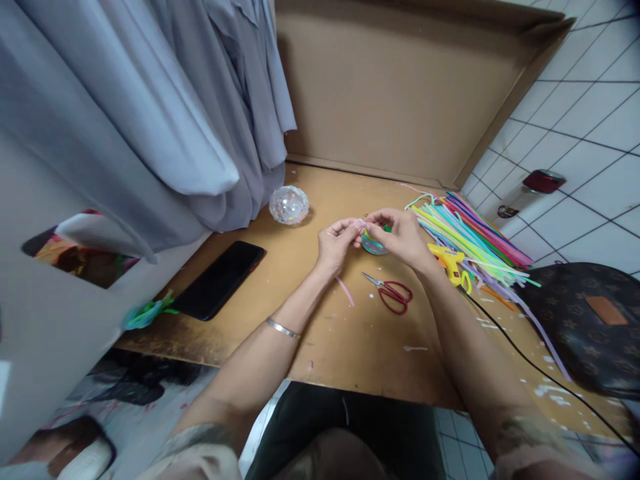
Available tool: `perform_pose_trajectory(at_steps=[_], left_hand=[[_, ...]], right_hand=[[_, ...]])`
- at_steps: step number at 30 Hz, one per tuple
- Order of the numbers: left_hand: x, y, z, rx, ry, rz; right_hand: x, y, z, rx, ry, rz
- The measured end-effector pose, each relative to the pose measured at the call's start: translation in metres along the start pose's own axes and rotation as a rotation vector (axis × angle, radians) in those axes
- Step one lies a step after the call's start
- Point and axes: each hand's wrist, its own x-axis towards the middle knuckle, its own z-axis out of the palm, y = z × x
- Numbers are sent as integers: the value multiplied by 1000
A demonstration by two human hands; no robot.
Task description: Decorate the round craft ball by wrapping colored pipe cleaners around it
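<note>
My left hand (337, 243) and my right hand (400, 233) meet above the middle of the table. Between their fingertips they pinch a small pale pink piece, which looks like a bent pipe cleaner (361, 224). A pink strip (345, 291) shows below my left hand; whether it joins the held piece I cannot tell. Just behind my right fingers is a round teal-and-green object (374, 246), partly hidden. Red-handled scissors (395, 295) lie in front of my hands, blades pointing left.
A clear ball (289, 205) sits at the back left, near a black phone (219, 280). Colourful pipe cleaners (470, 233) lie in a pile on the right, beside a yellow glue gun (450, 262) with its black cord. A dark patterned bag (590, 327) stands at the right edge.
</note>
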Motion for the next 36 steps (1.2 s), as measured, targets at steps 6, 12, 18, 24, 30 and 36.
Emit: perform_pose_trajectory(at_steps=[6,12,18,24,30,36], left_hand=[[0,0,0,32,-68,-9],[-1,2,1,-19,-86,-18],[0,-1,-1,-52,-86,-32],[0,0,-1,-26,-79,-13],[-2,3,-1,51,-71,22],[-2,4,-1,65,-83,31]], right_hand=[[-2,-2,1,-175,43,-56],[1,8,8,74,28,21],[3,12,14,301,50,143],[4,14,16,293,71,139],[0,11,13,48,60,51],[-2,4,7,-214,28,-10]])
